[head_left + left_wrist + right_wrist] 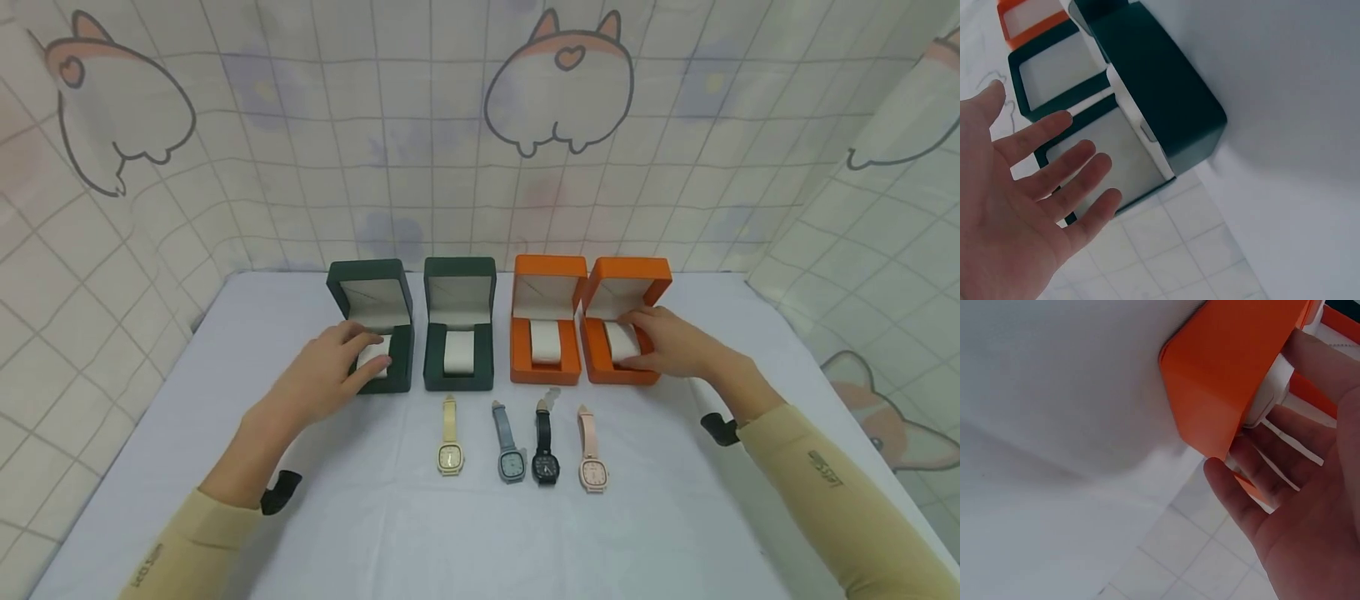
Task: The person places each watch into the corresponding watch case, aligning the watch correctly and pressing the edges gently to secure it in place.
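The left hand spreads its fingers over the leftmost green box; the right hand straddles the cushion of the rightmost orange box, grip unclear. Raised lids apparently allow access; four watches lie nearby.

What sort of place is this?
Likely a staged recording set, perhaps indoors: a white tabletop, a white grid-patterned backdrop printed with cartoon animals, and open squarish dark-green boxes and orange boxes in a row.
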Tool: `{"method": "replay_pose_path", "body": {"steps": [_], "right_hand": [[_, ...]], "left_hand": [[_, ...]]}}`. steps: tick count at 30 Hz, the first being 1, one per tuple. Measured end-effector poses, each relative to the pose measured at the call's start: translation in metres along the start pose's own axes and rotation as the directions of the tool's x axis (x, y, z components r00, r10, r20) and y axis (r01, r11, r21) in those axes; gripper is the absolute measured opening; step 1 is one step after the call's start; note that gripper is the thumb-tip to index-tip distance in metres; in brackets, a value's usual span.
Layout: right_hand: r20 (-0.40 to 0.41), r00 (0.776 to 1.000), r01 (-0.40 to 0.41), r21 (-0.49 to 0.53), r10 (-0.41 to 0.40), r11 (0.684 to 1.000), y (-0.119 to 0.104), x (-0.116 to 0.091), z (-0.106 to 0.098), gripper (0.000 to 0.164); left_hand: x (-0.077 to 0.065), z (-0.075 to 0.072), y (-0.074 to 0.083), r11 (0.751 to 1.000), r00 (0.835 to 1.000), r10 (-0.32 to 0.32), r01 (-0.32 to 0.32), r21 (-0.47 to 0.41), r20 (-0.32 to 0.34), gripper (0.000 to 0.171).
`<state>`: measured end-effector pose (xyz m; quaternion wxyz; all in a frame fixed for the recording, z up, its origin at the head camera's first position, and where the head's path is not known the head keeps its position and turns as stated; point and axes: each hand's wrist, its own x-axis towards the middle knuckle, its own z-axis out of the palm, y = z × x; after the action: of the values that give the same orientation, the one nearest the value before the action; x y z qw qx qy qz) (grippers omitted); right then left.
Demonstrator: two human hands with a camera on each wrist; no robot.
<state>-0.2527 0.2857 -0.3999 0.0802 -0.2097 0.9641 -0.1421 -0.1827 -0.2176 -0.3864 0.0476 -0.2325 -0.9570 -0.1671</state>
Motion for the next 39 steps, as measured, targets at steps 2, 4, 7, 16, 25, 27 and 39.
{"method": "replay_pose_path", "body": {"steps": [2,4,7,16,25,27,39], "right_hand": [[0.009,1.0,-0.009,0.001,0.009,1.0,0.0,0.001,0.001,0.065],[0.014,1.0,-0.015,0.0,0.015,1.0,0.0,0.002,0.002,0.065],[0.018,1.0,-0.017,-0.016,0.017,1.0,0.0,0.003,0.004,0.067],[0.029,1.0,0.006,-0.021,-0.006,1.0,0.0,0.008,0.003,0.066],[0.015,1.0,0.007,-0.03,-0.007,1.0,-0.004,0.008,0.002,0.062],[0.006,1.0,0.004,-0.032,-0.004,0.999,-0.004,0.007,0.001,0.063],[-0.036,0.999,0.022,0.049,-0.02,0.999,-0.001,0.003,0.0,0.064]], "left_hand": [[-0.001,0.003,0.004,1.0,1.0,0.03,-0.03,-0.007,-0.001,0.05],[-0.002,0.005,0.008,0.998,0.999,0.054,-0.054,-0.011,-0.001,0.048],[-0.004,0.008,0.016,0.997,0.998,0.07,-0.07,-0.021,-0.003,0.046],[-0.008,0.015,0.034,0.994,0.994,0.095,-0.097,-0.045,-0.054,0.038],[-0.015,0.028,0.049,0.995,0.998,0.043,-0.039,-0.094,0.04,0.052],[-0.015,0.029,0.053,0.995,0.997,0.02,-0.012,-0.096,0.08,0.055],[-0.013,0.039,0.057,0.971,0.974,0.002,0.052,-0.232,0.225,0.044]]}}
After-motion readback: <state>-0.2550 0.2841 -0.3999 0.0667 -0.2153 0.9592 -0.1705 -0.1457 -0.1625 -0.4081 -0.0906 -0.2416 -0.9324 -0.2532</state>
